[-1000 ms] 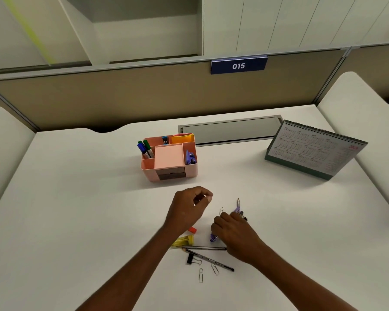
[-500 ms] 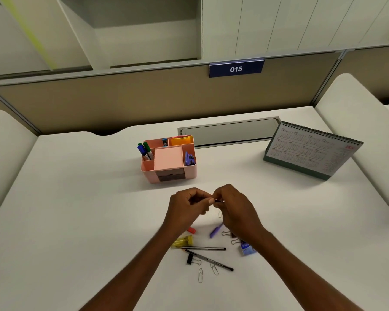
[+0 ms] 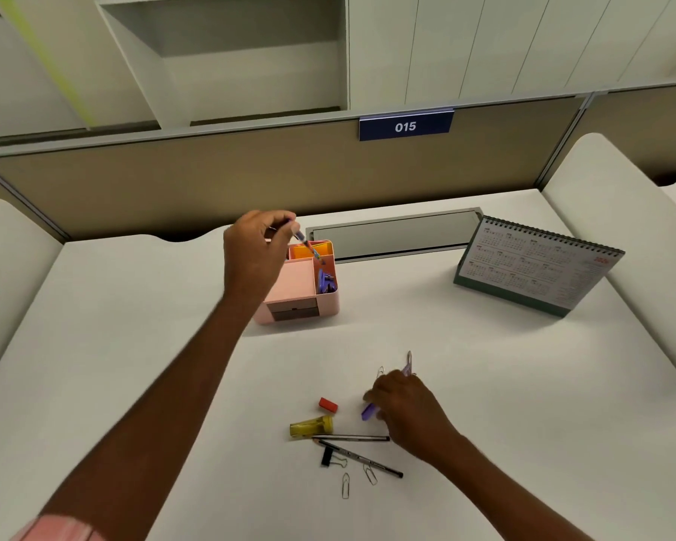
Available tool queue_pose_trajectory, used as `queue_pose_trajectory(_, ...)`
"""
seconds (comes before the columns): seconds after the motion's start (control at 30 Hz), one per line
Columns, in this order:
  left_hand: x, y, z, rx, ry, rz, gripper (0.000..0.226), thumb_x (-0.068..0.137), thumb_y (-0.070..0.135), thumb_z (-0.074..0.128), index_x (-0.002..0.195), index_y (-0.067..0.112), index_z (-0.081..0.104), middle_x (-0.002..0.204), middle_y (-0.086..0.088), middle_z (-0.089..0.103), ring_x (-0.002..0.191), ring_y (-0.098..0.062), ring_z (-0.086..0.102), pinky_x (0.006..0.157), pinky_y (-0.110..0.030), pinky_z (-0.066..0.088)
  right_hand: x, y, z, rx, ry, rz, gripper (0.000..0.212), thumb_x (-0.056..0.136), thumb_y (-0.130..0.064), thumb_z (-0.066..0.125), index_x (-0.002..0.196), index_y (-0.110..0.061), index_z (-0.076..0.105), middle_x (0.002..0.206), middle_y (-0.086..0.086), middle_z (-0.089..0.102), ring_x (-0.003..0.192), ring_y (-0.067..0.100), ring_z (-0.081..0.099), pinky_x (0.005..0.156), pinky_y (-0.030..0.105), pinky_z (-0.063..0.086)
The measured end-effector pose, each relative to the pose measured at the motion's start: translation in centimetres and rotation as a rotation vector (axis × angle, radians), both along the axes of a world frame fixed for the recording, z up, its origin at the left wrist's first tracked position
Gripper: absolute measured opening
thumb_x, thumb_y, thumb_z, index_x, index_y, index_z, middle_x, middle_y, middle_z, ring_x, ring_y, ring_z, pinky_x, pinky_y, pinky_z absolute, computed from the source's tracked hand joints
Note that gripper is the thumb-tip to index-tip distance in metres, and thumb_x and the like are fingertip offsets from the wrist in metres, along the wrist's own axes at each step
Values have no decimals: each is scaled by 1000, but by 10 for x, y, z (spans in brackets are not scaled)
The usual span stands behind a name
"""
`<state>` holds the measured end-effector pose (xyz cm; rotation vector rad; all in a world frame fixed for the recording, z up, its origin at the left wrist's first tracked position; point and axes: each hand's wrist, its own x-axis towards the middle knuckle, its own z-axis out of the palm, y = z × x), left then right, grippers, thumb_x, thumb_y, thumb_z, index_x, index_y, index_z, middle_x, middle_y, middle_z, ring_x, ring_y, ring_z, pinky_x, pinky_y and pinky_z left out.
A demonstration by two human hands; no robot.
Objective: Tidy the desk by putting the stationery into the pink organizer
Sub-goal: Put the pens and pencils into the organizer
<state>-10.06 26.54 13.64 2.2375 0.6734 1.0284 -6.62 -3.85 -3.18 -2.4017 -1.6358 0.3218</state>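
While the left hand (image 3: pixel 256 253) pinches a slim item (image 3: pixel 304 240) over the pink organizer (image 3: pixel 321 306), the right hand (image 3: pixel 404 404) grips a purple item (image 3: pixel 367 412), so a compartment drop likely follows.

Even soft light, faint shadows, edges warped, slight blur.

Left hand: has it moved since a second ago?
Yes. The left hand moved away across the desk, from in front of the pink organizer to above it, pinching a small item.
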Motion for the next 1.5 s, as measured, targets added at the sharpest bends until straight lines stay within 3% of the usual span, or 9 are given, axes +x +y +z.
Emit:
queue_pose_trajectory(0.13,23,18,-9,70,86,-15,19,94,24,74,108,12,81,101,-5,78,86,-17,71,81,-38,62,-6,-3,-7,-115,-77,86,38,66,1,64,88,-29,67,88,-8,57,87,20,55,71,35,47)
queue_pose_trajectory(0.27,40,27,-28,99,177,-33,17,94,25,74,103,13,82,98,-3,78,85,-19,71,80,-40,61,-7,0,-6,-124,-110,119,36,66,0,64,87,-28,67,86,-7,57,85,20,55,70,34,46)
queue_pose_trajectory(0.53,54,28,-65,74,341,9,21,96,24,72,111,11,80,106,-9,78,92,-22,70,83,-37,59,-5,2,-2,-119,-82,133,31,71,-2,65,91,-26,67,88,-5,58,85,21,56,72,34,47)
queue_pose_trajectory(0.8,65,35,-83,62,478,3,29,99,36,66,117,16,79,113,-7,77,98,-22,67,76,-32,49,-6,5,-6,-124,-64,108,36,68,0,68,90,-28,65,89,-8,58,86,18,54,72,32,47)
queue_pose_trajectory(1.03,71,36,-87,87,508,5,32,100,37,65,125,18,75,119,-9,74,103,-26,67,77,-33,49,-3,6,-8,-102,-66,113,36,69,-1,72,91,-28,64,90,-8,59,85,17,55,71,31,46)
queue_pose_trajectory(1.27,67,41,-88,45,470,-19,45,97,40,70,138,22,67,129,-8,71,108,-27,68,85,-42,59,-2,8,-6,-76,-119,173,37,68,-2,74,95,-23,59,91,-3,58,83,19,55,73,34,47)
queue_pose_trajectory(1.5,64,45,-90,56,441,-7,45,96,40,72,136,21,68,129,-8,72,111,-26,68,87,-38,55,3,14,-1,-46,-171,169,43,66,2,69,101,-22,60,96,-2,60,88,20,56,77,34,49)
